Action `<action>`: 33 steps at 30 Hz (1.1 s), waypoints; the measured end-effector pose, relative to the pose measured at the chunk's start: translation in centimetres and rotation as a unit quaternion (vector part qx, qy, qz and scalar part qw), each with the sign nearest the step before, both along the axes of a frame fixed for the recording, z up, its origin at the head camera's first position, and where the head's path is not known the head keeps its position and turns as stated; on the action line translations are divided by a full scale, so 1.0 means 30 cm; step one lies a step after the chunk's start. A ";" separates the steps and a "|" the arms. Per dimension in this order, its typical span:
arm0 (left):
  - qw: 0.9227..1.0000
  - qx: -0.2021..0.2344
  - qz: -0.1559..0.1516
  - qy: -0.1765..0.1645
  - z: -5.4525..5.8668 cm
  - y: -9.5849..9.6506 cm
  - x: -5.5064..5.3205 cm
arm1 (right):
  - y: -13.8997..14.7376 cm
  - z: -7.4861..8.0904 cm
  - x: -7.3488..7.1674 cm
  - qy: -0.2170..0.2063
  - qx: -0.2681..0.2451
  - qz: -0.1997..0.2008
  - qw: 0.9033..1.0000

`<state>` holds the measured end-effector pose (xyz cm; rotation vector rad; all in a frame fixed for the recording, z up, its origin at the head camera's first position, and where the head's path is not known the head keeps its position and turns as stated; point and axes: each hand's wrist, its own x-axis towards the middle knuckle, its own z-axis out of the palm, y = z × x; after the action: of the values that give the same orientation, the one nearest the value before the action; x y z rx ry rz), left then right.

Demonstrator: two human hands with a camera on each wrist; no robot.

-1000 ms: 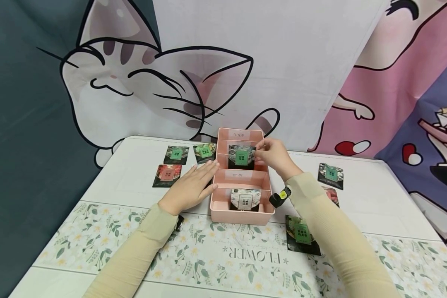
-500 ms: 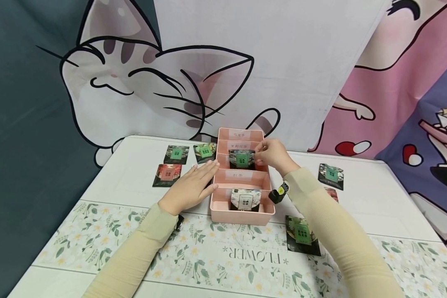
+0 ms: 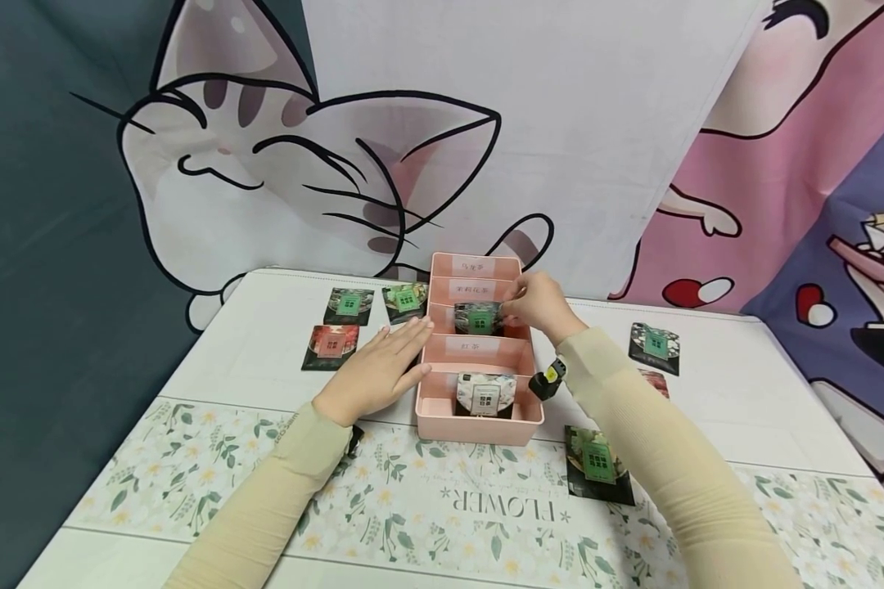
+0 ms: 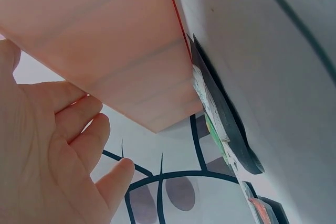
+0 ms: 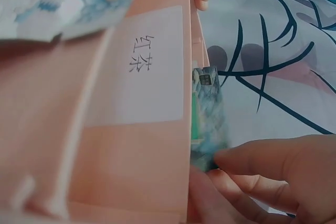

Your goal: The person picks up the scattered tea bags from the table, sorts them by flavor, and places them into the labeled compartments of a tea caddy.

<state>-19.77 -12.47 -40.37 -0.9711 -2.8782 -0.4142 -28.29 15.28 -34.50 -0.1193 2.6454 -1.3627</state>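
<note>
A pink divided box (image 3: 479, 431) stands mid-table, with labelled partitions. My right hand (image 3: 543, 307) pinches the right edge of a dark tea packet (image 3: 479, 321) with a green label. The packet's lower part sits behind a partition in the middle compartment; in the right wrist view, thumb and fingers meet at its corner. My left hand (image 3: 379, 368) lies along the box's left side, fingers extended, fingertips at the rim. In the left wrist view, those fingers touch the pink wall (image 4: 105, 40). A white-and-black tea packet (image 3: 485, 394) stands in the front compartment.
Left of the box lie a red-label packet (image 3: 331, 347) and two green-label packets, one dark (image 3: 349, 306) and one bright green (image 3: 405, 301). On the right are a green packet (image 3: 597, 465), a dark floral one (image 3: 655, 347) and a red one partly behind the right sleeve.
My right hand has lowered the dark green-label packet deeper into the middle compartment, uncovering the partition label behind it. The left hand stays at the box's side.
</note>
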 end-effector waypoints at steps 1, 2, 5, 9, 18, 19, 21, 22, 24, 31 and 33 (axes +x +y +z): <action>1.000 0.000 0.000 0.000 0.000 0.000 0.000 | 0.002 0.000 -0.001 0.003 0.002 0.000 1.000; 1.000 0.000 0.000 0.000 0.000 0.000 0.001 | 0.004 0.000 -0.001 0.007 0.006 0.001 1.000; 1.000 0.000 0.001 0.000 -0.001 -0.001 0.001 | 0.011 0.004 0.004 0.021 0.023 0.000 1.000; 1.000 -0.002 0.001 0.000 -0.002 -0.001 0.001 | 0.020 0.013 0.011 0.024 0.024 -0.002 0.999; 1.000 0.000 -0.001 0.001 -0.002 0.001 -0.001 | 0.042 0.034 0.031 0.018 -0.024 -0.001 1.000; 1.000 0.000 -0.001 0.000 -0.002 0.001 -0.002 | 0.047 0.035 0.033 0.021 -0.024 0.001 1.000; 1.000 0.000 -0.001 0.000 -0.001 0.001 -0.001 | 0.059 0.037 0.038 0.028 -0.019 0.000 0.999; 1.000 0.000 -0.002 0.001 -0.001 0.001 -0.001 | 0.065 0.038 0.040 0.032 -0.015 -0.001 0.999; 1.000 0.000 -0.003 0.002 -0.001 0.001 -0.001 | 0.077 0.041 0.048 0.042 -0.006 -0.004 0.999; 1.000 0.001 -0.004 0.003 -0.005 0.000 -0.002 | 0.121 0.057 0.089 0.073 0.019 -0.001 0.997; 1.000 0.002 -0.004 0.004 -0.006 -0.001 -0.003 | 0.137 0.061 0.102 0.084 0.024 -0.003 0.996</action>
<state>-19.87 -12.51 -40.54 -0.9826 -2.8670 -0.4151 -25.23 19.40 -32.67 -0.2295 2.8147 -1.3455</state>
